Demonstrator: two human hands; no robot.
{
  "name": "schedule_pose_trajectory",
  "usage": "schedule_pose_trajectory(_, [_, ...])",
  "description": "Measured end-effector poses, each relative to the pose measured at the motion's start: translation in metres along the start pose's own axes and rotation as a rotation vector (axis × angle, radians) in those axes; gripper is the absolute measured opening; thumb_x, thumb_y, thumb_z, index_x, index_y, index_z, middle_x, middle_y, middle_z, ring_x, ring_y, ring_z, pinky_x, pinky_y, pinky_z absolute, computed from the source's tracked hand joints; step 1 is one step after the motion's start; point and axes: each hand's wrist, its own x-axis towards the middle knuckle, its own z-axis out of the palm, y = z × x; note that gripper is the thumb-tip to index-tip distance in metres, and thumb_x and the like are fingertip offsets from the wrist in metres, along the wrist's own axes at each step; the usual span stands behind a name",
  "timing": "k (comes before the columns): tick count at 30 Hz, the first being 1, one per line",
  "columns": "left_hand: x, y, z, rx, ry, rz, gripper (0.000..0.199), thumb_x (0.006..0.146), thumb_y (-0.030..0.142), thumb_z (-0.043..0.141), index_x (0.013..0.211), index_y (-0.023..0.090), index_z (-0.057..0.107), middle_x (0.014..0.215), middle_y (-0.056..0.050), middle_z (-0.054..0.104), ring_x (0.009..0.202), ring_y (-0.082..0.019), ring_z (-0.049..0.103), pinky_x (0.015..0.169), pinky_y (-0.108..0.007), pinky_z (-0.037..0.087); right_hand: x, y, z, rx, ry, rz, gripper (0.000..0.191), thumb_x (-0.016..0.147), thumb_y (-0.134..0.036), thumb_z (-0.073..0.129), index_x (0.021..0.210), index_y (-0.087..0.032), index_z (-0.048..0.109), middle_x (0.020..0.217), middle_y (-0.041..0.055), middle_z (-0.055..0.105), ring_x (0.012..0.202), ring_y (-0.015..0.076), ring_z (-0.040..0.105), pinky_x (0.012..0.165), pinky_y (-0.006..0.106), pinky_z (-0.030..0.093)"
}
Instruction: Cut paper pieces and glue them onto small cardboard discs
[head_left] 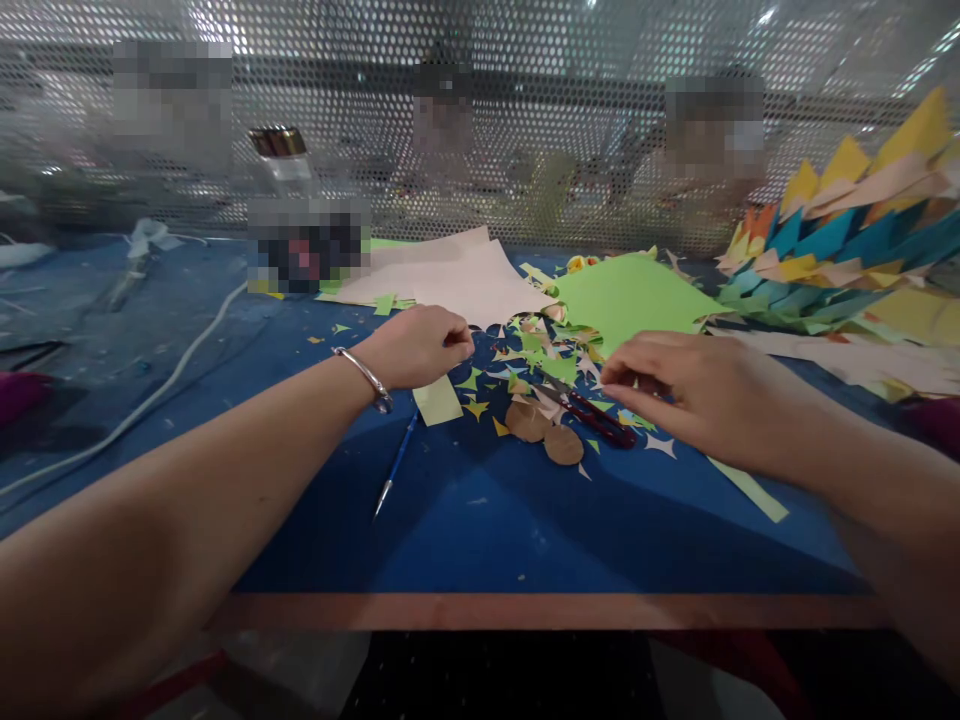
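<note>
My left hand (421,347), with a silver bangle at the wrist, is closed with its fingers curled above the blue table. Whether anything is in those fingers is hidden. A pale green paper piece (439,402) lies just under it, beside a blue-handled paintbrush (399,460). My right hand (671,385) hovers with thumb and fingers slightly apart, nothing visible between them. Close to its fingertips lie dark red-handled scissors (600,418), amid green, yellow and pink paper scraps (536,345). Two round brown discs (563,445) rest near the blades, one partly covered.
Behind the scraps lie large pale pink sheets (457,270) and a green sheet (630,295). Layered paper points (840,230) rise at the right. A white cable (187,350) crosses the left side. A perforated metal screen (525,130) bounds the table's back.
</note>
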Motion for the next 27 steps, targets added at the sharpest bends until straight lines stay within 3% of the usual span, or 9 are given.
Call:
schedule_pose_trajectory(5, [-0.009, -0.001, -0.009, 0.177, -0.051, -0.089, 0.041, 0.086, 0.047, 0.055, 0.11, 0.017, 0.069, 0.106, -0.015, 0.069, 0.095, -0.028, 0.06, 0.072, -0.033, 0.039, 0.025, -0.016, 0.009, -0.026, -0.106, -0.038, 0.02, 0.094, -0.028, 0.049, 0.083, -0.02, 0.063, 0.085, 0.0061, 0.067, 0.072, 0.0196, 0.059, 0.064, 0.03, 0.038])
schedule_pose_trajectory(12, [-0.014, -0.011, -0.021, 0.163, -0.219, -0.102, 0.063, 0.076, 0.063, 0.064, 0.12, 0.017, 0.063, 0.111, -0.015, 0.069, 0.093, -0.028, 0.063, 0.071, -0.031, 0.041, 0.024, -0.015, 0.026, 0.019, -0.204, 0.016, 0.02, 0.092, -0.034, 0.056, 0.08, -0.02, 0.062, 0.075, 0.0038, 0.064, 0.063, 0.0167, 0.053, 0.058, 0.029, 0.034])
schedule_pose_trajectory(20, [-0.012, -0.011, -0.021, 0.08, -0.319, -0.028, 0.07, 0.069, 0.059, 0.073, 0.124, 0.018, 0.06, 0.109, -0.012, 0.068, 0.093, -0.027, 0.063, 0.073, -0.029, 0.041, 0.019, -0.006, 0.029, -0.072, -0.199, 0.073, 0.018, 0.09, -0.031, 0.054, 0.078, -0.019, 0.061, 0.087, 0.0079, 0.061, 0.067, 0.0187, 0.054, 0.06, 0.032, 0.035])
schedule_pose_trajectory(23, [-0.009, -0.014, -0.019, 0.065, -0.329, -0.033, 0.066, 0.068, 0.058, 0.074, 0.121, 0.019, 0.062, 0.101, -0.009, 0.069, 0.089, -0.025, 0.063, 0.071, -0.027, 0.04, 0.019, -0.002, 0.028, -0.02, -0.204, 0.091, 0.017, 0.087, -0.028, 0.054, 0.073, -0.02, 0.059, 0.081, 0.0067, 0.06, 0.065, 0.0174, 0.053, 0.06, 0.032, 0.037])
schedule_pose_trajectory(27, [-0.006, -0.013, -0.02, -0.043, -0.32, -0.062, 0.055, 0.072, 0.043, 0.074, 0.12, 0.019, 0.062, 0.09, -0.005, 0.069, 0.072, -0.019, 0.061, 0.062, -0.026, 0.038, 0.022, 0.005, 0.024, 0.139, -0.11, 0.15, 0.016, 0.084, -0.028, 0.056, 0.07, -0.02, 0.058, 0.077, 0.0045, 0.062, 0.063, 0.0155, 0.053, 0.06, 0.03, 0.038])
